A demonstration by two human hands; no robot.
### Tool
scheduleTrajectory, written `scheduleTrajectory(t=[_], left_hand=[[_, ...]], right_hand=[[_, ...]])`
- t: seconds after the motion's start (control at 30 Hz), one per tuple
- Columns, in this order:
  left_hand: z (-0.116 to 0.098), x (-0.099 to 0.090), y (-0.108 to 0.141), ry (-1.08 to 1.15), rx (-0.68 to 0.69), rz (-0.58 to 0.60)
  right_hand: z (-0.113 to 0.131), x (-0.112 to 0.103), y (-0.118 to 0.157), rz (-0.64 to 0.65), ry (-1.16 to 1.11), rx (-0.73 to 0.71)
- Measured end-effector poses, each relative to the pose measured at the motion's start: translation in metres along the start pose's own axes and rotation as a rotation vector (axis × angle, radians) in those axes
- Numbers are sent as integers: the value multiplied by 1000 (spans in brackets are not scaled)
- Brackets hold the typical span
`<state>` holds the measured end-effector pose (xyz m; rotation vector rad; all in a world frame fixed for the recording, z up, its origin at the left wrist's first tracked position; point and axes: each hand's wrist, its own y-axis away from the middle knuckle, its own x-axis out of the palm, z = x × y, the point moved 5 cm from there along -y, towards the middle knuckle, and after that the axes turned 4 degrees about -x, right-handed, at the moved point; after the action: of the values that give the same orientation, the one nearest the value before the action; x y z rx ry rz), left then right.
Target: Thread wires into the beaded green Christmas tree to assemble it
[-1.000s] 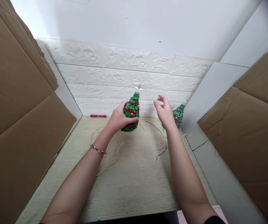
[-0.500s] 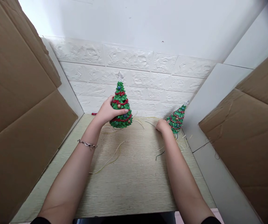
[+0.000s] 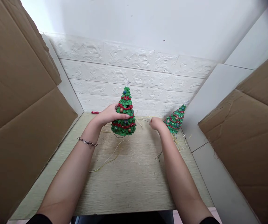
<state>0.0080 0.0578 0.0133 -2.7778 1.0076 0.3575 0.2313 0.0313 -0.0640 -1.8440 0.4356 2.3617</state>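
Observation:
My left hand is wrapped round the middle of a green model tree with red garlands, small baubles and a clear star on top. A dark wire loop shows under its base. My right hand is closed near the ends of thin pale wires by the back wall; its fingertips are hidden, so what it pinches cannot be made out. Just right of it a second decorated tree leans toward the right panel, with wires around its base.
Loose pale wires lie on the wooden tabletop. A red object rests at the back left. Cardboard sheets stand at the left and right. A white brick-patterned wall closes off the back.
My left hand has brought its tree slightly right and toward me. My right hand has shifted left, away from the second tree.

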Motion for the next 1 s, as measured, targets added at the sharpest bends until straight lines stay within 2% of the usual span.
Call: scheduleTrajectory(t=[0.23, 0.37, 0.47, 0.53, 0.6, 0.67, 0.7, 0.73, 0.77, 0.87, 0.9, 0.93, 1.0], left_hand=[[4, 17, 0, 42, -53, 146], [5, 22, 0, -11, -43, 205], [5, 21, 0, -52, -49, 194], [5, 21, 1, -37, -56, 191], [6, 22, 0, -18, -63, 188], [6, 22, 0, -11, -69, 176], [6, 22, -1, -7, -70, 173], [6, 22, -1, 0, -67, 172], [5, 23, -1, 9, -60, 174], [4, 22, 0, 24, -44, 169], [3, 22, 0, 21, -42, 161], [3, 22, 0, 16, -39, 157], [3, 22, -1, 6, -22, 161]], right_hand=[[61, -53, 45, -346, -136, -420], [77, -68, 63, -512, -209, -621], [75, -69, 63, -574, -314, -663], [69, -72, 62, -665, -436, -659], [62, -74, 63, -784, -549, -607], [55, -76, 63, -850, -592, -491], [52, -75, 61, -824, -591, -421], [50, -72, 57, -746, -596, -348], [48, -67, 53, -613, -617, -282], [47, -40, 41, -52, -756, -169], [48, -32, 40, 91, -813, -162], [50, -27, 39, 178, -871, -171], [53, -22, 36, 209, -1006, -203]])
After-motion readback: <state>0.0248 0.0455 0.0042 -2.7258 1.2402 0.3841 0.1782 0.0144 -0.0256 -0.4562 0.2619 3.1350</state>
